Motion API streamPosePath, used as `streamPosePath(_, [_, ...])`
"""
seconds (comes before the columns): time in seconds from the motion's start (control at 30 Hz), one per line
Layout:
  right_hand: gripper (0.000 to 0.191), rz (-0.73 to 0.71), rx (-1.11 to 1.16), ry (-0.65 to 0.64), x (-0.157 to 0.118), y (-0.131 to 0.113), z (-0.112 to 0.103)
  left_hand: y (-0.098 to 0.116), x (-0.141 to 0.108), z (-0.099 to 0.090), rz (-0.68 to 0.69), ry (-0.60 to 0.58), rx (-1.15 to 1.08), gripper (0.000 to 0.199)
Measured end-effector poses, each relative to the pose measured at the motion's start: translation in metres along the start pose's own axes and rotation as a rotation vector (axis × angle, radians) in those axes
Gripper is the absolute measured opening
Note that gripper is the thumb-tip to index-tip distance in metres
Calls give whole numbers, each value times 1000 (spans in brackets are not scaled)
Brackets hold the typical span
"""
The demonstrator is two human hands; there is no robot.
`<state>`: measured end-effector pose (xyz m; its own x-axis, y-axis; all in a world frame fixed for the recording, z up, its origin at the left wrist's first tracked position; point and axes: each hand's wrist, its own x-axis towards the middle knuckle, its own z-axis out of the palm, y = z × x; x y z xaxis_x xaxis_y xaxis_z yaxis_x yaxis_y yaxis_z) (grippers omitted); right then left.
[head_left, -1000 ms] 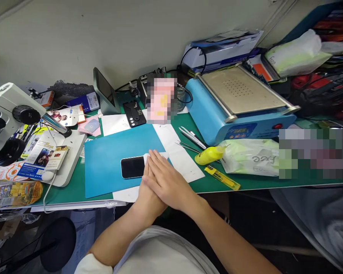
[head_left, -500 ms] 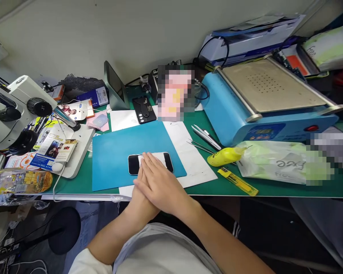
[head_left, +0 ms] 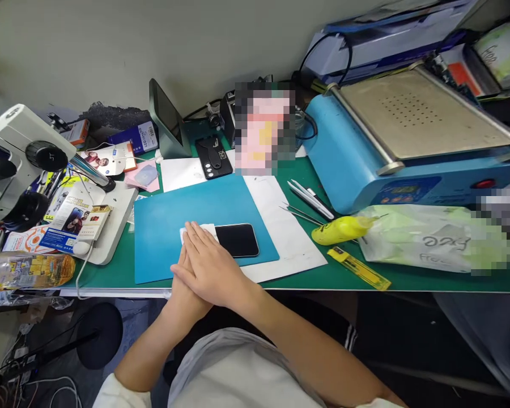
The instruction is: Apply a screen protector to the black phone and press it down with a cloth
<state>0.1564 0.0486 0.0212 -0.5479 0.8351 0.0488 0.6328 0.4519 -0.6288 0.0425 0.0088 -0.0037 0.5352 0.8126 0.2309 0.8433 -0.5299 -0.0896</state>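
Blue mat, phone face-up, long axis left to right

Looks like a workshop, most likely for phone repair. Recognisable by the stereo microscope at the left of a crowded green-topped desk, by the blue machine with a perforated metal plate at the right, and by the tweezers and yellow needle-tipped bottle near the machine's front. Equipped too with a blue mat, under a partly covered smartphone, and with a black phone case behind. Backed by a chipped wall, with loose cables on the floor at lower left.
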Motion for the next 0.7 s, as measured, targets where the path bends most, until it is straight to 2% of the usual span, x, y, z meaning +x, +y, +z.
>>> streamPosePath(0.13, [82,47,-15,-19,-12,26,-18,24,27,5,29,-57,-34,68])
streamPosePath(0.27, [78,109,-33,79,-39,58,-31,59,56,10,49,-80,-77,65])
streamPosePath(0.37, [78,154,-71,128,-50,67,-31,71,64,13,87,-94,-80,65])
streamPosePath(0.47, [84,156,-111,122,-38,53,-24,56,54,13,98,-77,-88,66])
streamPosePath(0.6, [85,51,-65,45,-9,19,-7,19,22,6,-16,-47,-77,70])
streamPosePath(0.7, [85,15,-18,1,-2,7,-1,10,7,1,-51,-52,-64,72])
